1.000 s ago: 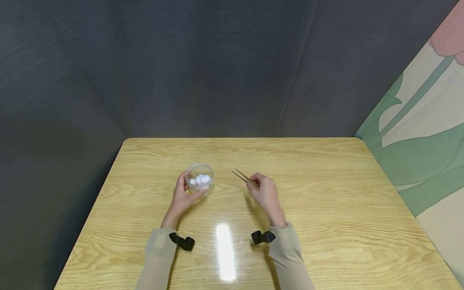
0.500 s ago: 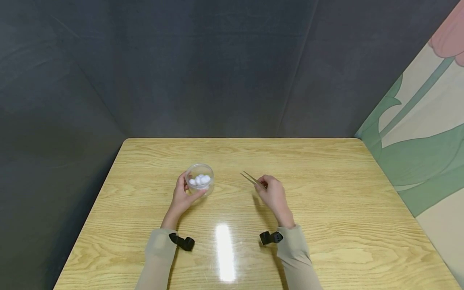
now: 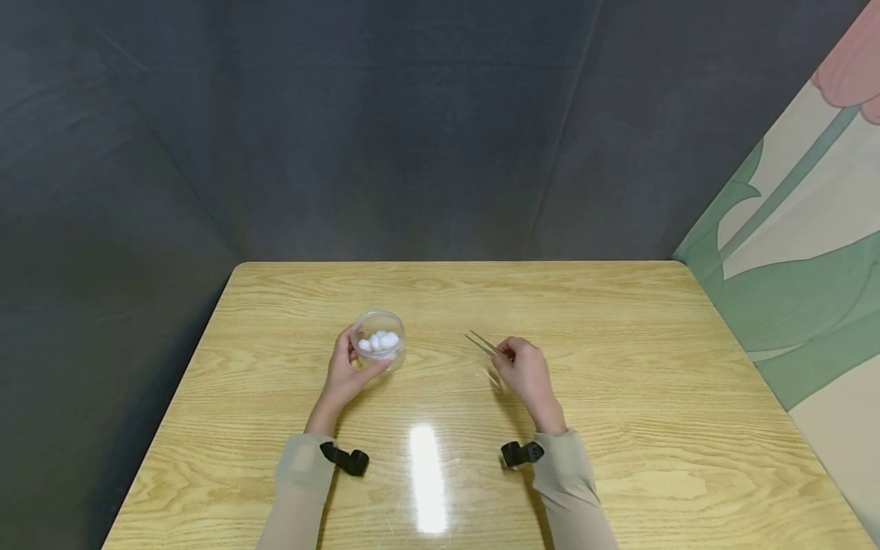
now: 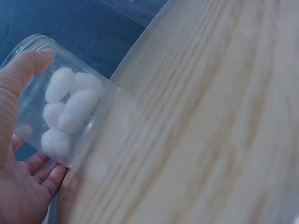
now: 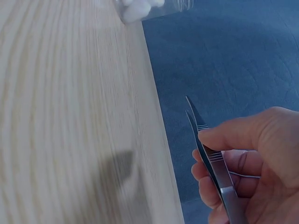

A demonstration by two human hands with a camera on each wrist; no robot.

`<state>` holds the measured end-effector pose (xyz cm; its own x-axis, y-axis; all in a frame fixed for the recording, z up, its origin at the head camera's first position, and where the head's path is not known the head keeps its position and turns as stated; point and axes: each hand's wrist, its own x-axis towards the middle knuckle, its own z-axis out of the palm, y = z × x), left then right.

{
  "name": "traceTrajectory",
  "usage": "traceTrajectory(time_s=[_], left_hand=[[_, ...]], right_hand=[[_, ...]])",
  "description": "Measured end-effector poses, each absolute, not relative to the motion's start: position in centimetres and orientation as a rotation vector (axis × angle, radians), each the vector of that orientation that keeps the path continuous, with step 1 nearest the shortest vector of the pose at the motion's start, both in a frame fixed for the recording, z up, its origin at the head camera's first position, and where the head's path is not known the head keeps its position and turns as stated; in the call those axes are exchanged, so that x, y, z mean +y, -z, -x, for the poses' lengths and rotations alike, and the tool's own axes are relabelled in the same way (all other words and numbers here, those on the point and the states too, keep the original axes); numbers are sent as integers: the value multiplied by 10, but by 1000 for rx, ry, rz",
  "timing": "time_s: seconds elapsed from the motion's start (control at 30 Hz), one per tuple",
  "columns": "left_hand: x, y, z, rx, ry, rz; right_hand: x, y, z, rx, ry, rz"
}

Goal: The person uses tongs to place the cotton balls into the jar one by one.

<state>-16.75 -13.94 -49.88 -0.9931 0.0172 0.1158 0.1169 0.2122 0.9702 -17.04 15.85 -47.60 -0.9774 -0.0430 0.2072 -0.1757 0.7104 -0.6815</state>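
Note:
A clear round plastic jar (image 3: 378, 321) with no lid on it is held in my left hand (image 3: 346, 380) at left of centre, close over the table. In the left wrist view the thumb lies along the wall and the fingers curl round under it. Several white cotton balls (image 4: 78, 111) lie inside. To the right, my right hand (image 3: 528, 376) pinches a pair of metal tweezers (image 5: 216, 161) between thumb and fingers. Their slightly curved tips stand a little apart with nothing between them, and point left toward the jar.
Both hands work over a wood-grain table (image 3: 646, 367) with a bright light reflection at its front middle. A dark cloth (image 3: 412, 137) hangs behind its back edge, and a flower-patterned cloth (image 3: 811, 305) is on the right.
My right hand has drawn the tweezers to the right and slightly toward me, away from the jar. My left hand and the jar have stayed in place.

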Motion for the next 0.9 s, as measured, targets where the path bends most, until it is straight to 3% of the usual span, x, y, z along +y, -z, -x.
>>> traceTrajectory(time_s=[0.9], left_hand=[[-140, 499, 168, -2382, 1904, 153]], right_hand=[[174, 489, 169, -2824, -1058, -122]])
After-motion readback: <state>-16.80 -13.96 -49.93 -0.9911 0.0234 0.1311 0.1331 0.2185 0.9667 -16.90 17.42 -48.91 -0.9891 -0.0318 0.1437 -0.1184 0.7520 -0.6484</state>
